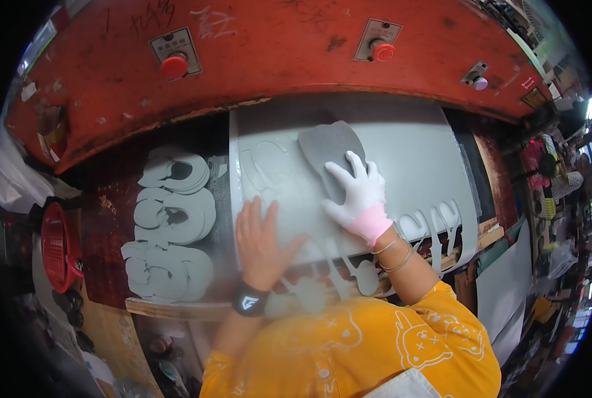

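Observation:
A pale grey sheet (408, 146) lies across the work surface, with shoe-part outlines (266, 166) marked in its left half. On it rests a dark grey sole-shaped piece (332, 142). My right hand (362, 192), in a white glove with a pink cuff, grips this piece from above, thumb at its left side and curved fingers across to the right. The piece's lower end is hidden under the glove. Bare and flat, my left hand (261, 245) presses on the sheet's left part, fingers apart. Cut-out strips (435, 242) of the sheet hang along its near edge.
Several stacks of cut grey pieces (175, 215) lie left of the sheet. Beyond it stands a red machine beam (276, 60) with red push buttons (174, 66). A red plastic basket (57, 249) is at the far left. A wooden edge (176, 308) runs along the near side.

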{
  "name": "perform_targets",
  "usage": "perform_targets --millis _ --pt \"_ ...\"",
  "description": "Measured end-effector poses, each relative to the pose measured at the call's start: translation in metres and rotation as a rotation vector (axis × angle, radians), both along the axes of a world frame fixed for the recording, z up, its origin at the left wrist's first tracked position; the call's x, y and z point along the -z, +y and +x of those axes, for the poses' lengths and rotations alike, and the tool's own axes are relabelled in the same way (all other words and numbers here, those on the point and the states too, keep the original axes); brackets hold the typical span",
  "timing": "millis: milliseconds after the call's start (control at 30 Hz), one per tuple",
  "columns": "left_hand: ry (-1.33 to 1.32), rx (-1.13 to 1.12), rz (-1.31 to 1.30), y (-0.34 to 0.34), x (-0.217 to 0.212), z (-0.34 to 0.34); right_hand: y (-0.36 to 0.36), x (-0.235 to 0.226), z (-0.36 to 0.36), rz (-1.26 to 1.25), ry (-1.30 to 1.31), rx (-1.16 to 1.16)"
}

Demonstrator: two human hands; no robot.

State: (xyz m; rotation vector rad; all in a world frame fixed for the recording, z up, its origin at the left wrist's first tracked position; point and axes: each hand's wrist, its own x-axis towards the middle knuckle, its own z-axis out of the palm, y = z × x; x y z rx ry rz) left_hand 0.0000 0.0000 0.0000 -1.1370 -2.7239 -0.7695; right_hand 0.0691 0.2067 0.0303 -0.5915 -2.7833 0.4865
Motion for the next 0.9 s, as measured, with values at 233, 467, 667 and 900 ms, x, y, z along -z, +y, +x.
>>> perform_targets --millis 233,467,667,900 --pt "-0.033 -0.002 0.005 0.005 -0.003 -0.007 -0.002 0.002 -0.011 0.060 0.020 0.058" --pt "0.028 -0.013 0.153 0.020 -0.019 -0.025 0.044 -0.001 -0.022 -0.135 0.087 -0.063" --pt "-0.650 0.275 0.308 0.033 -0.019 0.025 0.204 -0.006 -0.020 0.068 0.887 0.341" --pt "-0.280 0.283 0.202 0.072 0.006 -0.016 0.358 -0.051 -0.047 0.405 0.898 0.776"
